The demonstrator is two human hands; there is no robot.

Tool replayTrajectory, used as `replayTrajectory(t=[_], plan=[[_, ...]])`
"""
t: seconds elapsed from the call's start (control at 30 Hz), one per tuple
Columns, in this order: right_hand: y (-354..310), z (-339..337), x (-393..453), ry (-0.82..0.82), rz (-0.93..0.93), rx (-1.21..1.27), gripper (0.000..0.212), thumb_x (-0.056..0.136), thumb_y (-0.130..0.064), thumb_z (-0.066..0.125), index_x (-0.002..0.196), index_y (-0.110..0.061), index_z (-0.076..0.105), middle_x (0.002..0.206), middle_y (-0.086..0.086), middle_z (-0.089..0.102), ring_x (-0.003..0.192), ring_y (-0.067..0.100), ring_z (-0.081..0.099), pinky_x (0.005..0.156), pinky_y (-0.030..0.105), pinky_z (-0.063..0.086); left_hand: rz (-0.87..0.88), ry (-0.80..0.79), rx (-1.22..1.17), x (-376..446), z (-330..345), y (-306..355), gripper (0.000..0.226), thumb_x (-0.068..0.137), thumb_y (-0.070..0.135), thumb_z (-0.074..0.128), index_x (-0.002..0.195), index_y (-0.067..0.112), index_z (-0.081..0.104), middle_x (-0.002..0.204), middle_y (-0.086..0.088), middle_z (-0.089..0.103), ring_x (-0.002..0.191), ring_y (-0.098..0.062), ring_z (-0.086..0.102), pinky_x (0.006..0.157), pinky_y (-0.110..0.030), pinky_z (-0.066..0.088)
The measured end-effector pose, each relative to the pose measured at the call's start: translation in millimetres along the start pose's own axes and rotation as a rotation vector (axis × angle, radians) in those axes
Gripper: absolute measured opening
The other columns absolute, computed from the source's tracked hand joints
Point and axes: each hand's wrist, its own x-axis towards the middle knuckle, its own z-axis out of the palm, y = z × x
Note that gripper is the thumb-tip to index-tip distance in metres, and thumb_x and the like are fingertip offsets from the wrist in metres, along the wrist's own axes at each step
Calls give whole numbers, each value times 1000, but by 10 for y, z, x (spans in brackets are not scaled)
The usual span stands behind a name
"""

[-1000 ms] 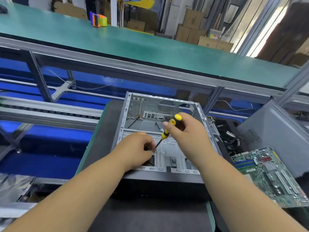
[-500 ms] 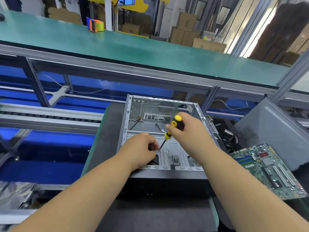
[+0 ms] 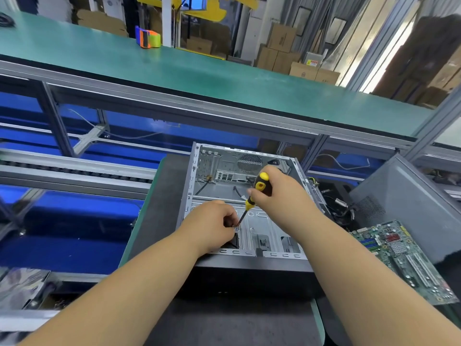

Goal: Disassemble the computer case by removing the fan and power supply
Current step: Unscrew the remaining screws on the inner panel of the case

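An open grey computer case (image 3: 217,186) lies on its side on a dark mat, its bare metal inside facing up. My right hand (image 3: 282,196) grips a yellow-and-black screwdriver (image 3: 258,189) whose tip meets a screw (image 3: 236,229) on the case's inner plate. My left hand (image 3: 212,226) rests on the plate with curled fingers right at the screwdriver tip; what the fingers hold is hidden. A round vent grille (image 3: 249,163) shows in the far wall.
A green motherboard (image 3: 404,258) lies to the right, with a grey side panel (image 3: 409,201) leaning behind it and loose cables (image 3: 341,208) between. A green-topped bench (image 3: 199,78) with a tape dispenser (image 3: 148,38) runs across the back.
Both hands stay at the same screw; the screwdriver handle has turned a little in my right hand. The view shifted slightly.
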Motion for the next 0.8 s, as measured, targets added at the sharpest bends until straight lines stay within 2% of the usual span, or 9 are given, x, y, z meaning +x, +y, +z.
replayTrajectory(t=[0.2, 0.3, 0.37, 0.43, 0.47, 0.57, 0.63, 0.7, 0.8], plan=[[-75, -153, 115, -134, 45, -63, 17, 87, -32, 68, 89, -23, 54, 78, -6, 58, 59, 10, 51, 49, 24, 36, -12, 3, 10, 19, 12, -2, 14, 79, 21, 65, 84, 33, 66, 92, 13, 61, 88, -9, 59, 81, -32, 53], [-144, -149, 177, -145, 57, -175, 14, 85, -31, 62, 86, -21, 53, 77, -2, 59, 63, 16, 51, 52, 27, 38, -1, 10, 20, 24, 16, -4, 6, 79, 28, 69, 82, 32, 65, 89, 13, 60, 86, -8, 58, 79, -32, 53], [-179, -103, 181, -106, 54, -201, 31, 89, -44, 58, 79, -17, 48, 70, 0, 56, 64, 20, 50, 54, 30, 38, 8, 18, 28, 21, 18, -9, 10, 78, 34, 71, 76, 33, 61, 84, 14, 58, 82, -6, 57, 76, -30, 52], [-198, -49, 157, -46, 43, -194, 52, 89, -67, 46, 72, -18, 41, 64, -1, 53, 61, 20, 50, 54, 31, 36, 8, 24, 33, 22, 22, -18, 15, 78, 37, 72, 73, 35, 58, 82, 15, 57, 80, -4, 56, 74, -28, 51], [-206, -29, 145, -22, 41, -199, 56, 88, -72, 40, 71, -18, 39, 63, -1, 52, 60, 19, 50, 53, 32, 35, 10, 26, 38, 26, 23, -20, 16, 79, 38, 72, 73, 35, 58, 82, 15, 57, 81, -4, 56, 75, -28, 50], [-203, 35, 139, -10, 38, -156, 46, 96, -58, 42, 76, -17, 43, 65, 0, 53, 62, 22, 49, 53, 33, 33, 14, 31, 35, 42, 34, -21, 17, 79, 37, 73, 72, 36, 58, 82, 14, 57, 80, -5, 56, 74, -27, 51], [-203, 61, 150, -21, 50, -104, 34, 99, -46, 45, 85, -15, 48, 71, 4, 58, 68, 27, 53, 58, 36, 41, 7, 34, 17, 55, 40, -26, 20, 79, 36, 73, 68, 36, 56, 79, 14, 59, 78, -4, 57, 73, -27, 51], [-201, 69, 156, -28, 43, -97, 28, 99, -41, 45, 92, -15, 50, 77, 5, 63, 71, 28, 56, 63, 38, 46, -4, 34, 4, 66, 46, -34, 21, 79, 36, 74, 66, 36, 57, 77, 14, 60, 76, -3, 58, 71, -26, 51], [-179, 29, 168, -56, 27, -68, 20, 100, -35, 45, 95, -16, 49, 76, 2, 63, 66, 25, 53, 60, 37, 44, -4, 38, 6, 71, 54, -36, 17, 78, 35, 75, 70, 35, 60, 77, 15, 60, 76, -2, 57, 72, -27, 51]])
